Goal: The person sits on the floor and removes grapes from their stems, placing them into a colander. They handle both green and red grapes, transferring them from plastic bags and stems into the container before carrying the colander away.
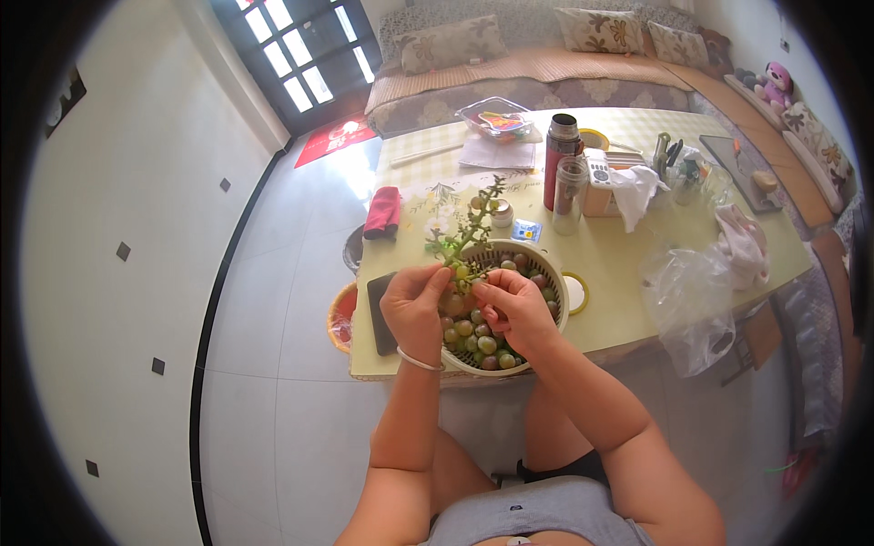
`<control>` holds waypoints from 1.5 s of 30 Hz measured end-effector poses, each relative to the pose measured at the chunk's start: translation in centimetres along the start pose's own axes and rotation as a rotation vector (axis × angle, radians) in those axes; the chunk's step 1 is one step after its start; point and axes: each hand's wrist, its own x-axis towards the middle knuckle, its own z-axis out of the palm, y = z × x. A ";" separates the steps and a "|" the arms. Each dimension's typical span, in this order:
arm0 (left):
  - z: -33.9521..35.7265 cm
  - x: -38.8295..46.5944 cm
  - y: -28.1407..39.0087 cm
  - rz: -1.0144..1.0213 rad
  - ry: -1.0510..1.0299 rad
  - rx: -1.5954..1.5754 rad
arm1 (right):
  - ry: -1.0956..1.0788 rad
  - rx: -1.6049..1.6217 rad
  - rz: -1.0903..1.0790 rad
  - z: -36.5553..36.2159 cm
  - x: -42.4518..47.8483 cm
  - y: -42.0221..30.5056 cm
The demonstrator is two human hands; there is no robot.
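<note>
My left hand [418, 304] pinches a green grape stem [468, 235] near its lower end; most of the stem's upper branches are bare, with a few grapes still on it. On the right, my right hand [509, 304] has its thumb and forefinger closed on a grape [478, 285] at the lower part of the cluster. Beneath both hands, a cream plastic colander [561, 290] holds many loose green and reddish grapes [486, 345]. It stands at the near edge of the table, and my hands hide part of its contents.
Left of the colander lie a dark flat object [382, 314] and a red cloth [382, 213]. Behind it stand a small jar [502, 213], a clear bottle [569, 198] and a red thermos [561, 164]. A plastic bag [689, 307] hangs over the table edge at right.
</note>
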 end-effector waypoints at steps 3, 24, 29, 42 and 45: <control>0.0 -0.2 -0.1 -0.031 -0.002 -0.013 | -0.002 0.063 0.019 -0.2 -0.1 0.1; -0.5 0.4 -1.1 -0.256 -0.058 -0.375 | -0.094 -0.224 -0.070 -0.3 -0.2 -0.7; -0.5 0.3 -1.9 -0.179 -0.047 -0.356 | 0.014 -0.312 -0.119 -1.0 0.7 0.1; 0.3 -0.2 -0.7 -0.002 0.041 -0.059 | -0.004 -0.346 -0.205 -0.6 -0.1 0.6; 0.1 0.0 -0.4 -0.070 0.070 -0.064 | -0.045 -0.192 -0.183 -0.8 -0.2 0.7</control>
